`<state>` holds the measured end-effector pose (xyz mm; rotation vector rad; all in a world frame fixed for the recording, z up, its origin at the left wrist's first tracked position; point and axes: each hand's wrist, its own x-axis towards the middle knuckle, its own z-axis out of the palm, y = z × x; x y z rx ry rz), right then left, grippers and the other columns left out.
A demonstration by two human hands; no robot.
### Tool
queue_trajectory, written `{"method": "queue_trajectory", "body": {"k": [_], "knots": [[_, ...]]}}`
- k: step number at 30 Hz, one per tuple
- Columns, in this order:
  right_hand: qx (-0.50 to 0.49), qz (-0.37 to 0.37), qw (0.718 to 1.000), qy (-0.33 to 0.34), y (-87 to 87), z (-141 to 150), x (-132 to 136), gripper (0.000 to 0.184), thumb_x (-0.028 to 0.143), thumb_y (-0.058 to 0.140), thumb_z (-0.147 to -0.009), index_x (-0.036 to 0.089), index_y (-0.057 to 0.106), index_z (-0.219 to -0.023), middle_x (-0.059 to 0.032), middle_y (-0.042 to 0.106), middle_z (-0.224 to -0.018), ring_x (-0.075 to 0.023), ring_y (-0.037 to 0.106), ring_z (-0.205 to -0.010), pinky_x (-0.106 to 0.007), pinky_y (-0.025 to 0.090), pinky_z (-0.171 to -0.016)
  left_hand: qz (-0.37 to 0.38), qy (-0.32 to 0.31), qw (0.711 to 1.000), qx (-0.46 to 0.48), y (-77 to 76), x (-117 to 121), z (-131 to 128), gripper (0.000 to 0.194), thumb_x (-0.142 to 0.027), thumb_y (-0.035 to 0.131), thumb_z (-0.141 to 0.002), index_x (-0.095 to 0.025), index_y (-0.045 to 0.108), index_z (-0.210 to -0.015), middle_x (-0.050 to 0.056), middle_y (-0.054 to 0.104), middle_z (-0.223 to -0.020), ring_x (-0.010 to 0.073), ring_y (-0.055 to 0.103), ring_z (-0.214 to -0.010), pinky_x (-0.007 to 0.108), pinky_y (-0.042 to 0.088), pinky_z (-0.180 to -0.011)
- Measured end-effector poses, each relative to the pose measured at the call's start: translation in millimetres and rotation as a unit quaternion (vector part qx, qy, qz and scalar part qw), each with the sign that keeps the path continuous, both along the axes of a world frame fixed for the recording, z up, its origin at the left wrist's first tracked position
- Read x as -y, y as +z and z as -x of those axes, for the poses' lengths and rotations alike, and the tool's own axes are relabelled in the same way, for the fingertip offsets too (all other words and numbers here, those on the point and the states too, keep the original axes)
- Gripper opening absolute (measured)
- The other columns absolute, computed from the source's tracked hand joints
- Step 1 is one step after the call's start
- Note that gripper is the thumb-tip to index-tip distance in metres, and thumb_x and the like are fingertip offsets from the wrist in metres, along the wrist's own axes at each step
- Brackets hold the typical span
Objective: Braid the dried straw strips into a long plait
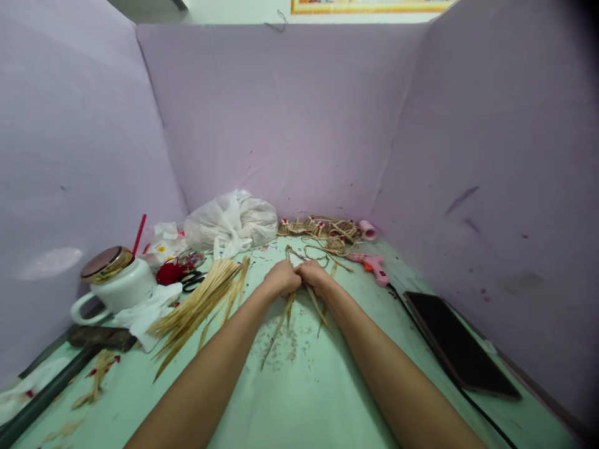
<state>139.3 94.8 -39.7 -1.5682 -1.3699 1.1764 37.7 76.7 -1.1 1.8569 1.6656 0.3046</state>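
Observation:
My left hand (283, 278) and my right hand (313, 276) meet above the middle of the green tabletop, both closed, knuckles almost touching. Pinched between them are dried straw strips (281, 327), whose loose ends hang down toward me on both sides. A thin braided cord (318, 251) lies just beyond my fingers, and I cannot tell whether it joins the strips. The grip points themselves are hidden by my fingers. Left of my left hand is a bundle of flat dried straw strips (201, 305).
A pink glue gun (373, 265) with a black cable and a dark tablet (458, 343) lie right. Braided straw pieces (322, 229) and a plastic bag (234, 221) line the back. Left are a white mug (124, 290), scissors (193, 282) and a hammer (100, 338). Lilac panels enclose three sides.

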Motion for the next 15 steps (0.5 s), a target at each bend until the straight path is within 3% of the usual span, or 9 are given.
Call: {"method": "queue_trajectory", "body": {"k": [2,4,7,12,15], "knots": [[-0.024,0.012,1.000,0.004,2.4,-1.3,1.3,0.012,0.007,0.050,-0.054,0.015,0.045,-0.047,0.0031,0.043,-0.038,-0.0072,0.037,-0.035,-0.020,0.030,-0.037,0.076,0.022,0.994,0.077,5.2,-6.8,9.1,0.007,-0.012,0.054,-0.060,-0.009,0.058,-0.055,0.004,0.052,-0.041,0.0094,0.039,-0.034,0.020,0.024,-0.036],[-0.047,0.028,0.998,0.014,5.2,-3.4,2.2,0.012,0.007,0.049,-0.055,0.015,0.044,-0.048,0.0027,0.043,-0.038,-0.0073,0.038,-0.035,-0.019,0.030,-0.036,0.142,0.089,0.971,0.170,10.0,-15.6,19.8,0.013,-0.013,0.053,-0.065,-0.010,0.054,-0.053,0.002,0.049,-0.040,0.0057,0.032,-0.030,0.018,0.018,-0.032],[-0.070,0.045,0.996,0.029,8.6,-6.1,2.5,0.011,0.010,0.048,-0.059,0.014,0.045,-0.050,0.0027,0.042,-0.038,-0.0073,0.038,-0.035,-0.019,0.032,-0.036,0.163,0.143,0.948,0.234,9.4,-25.8,29.0,0.019,-0.012,0.047,-0.073,-0.011,0.050,-0.054,-0.001,0.044,-0.039,0.0025,0.029,-0.029,0.014,0.019,-0.031],[-0.078,0.039,0.994,0.058,9.2,-6.5,1.5,0.008,0.008,0.046,-0.061,0.014,0.047,-0.055,0.0003,0.050,-0.045,-0.0075,0.044,-0.040,-0.019,0.039,-0.043,0.230,0.111,0.915,0.312,-5.0,-27.1,19.1,0.020,-0.008,0.043,-0.077,-0.010,0.051,-0.059,0.000,0.048,-0.047,0.0007,0.036,-0.035,0.010,0.030,-0.037],[-0.050,0.021,0.996,0.076,7.1,-9.3,-0.3,0.006,0.009,0.048,-0.062,0.013,0.050,-0.057,0.0005,0.052,-0.047,-0.0066,0.042,-0.039,-0.018,0.036,-0.043,0.238,0.100,0.906,0.335,-10.7,-26.5,14.1,0.020,-0.007,0.042,-0.077,-0.010,0.051,-0.060,0.001,0.050,-0.049,0.0014,0.042,-0.039,0.009,0.036,-0.042]]}}
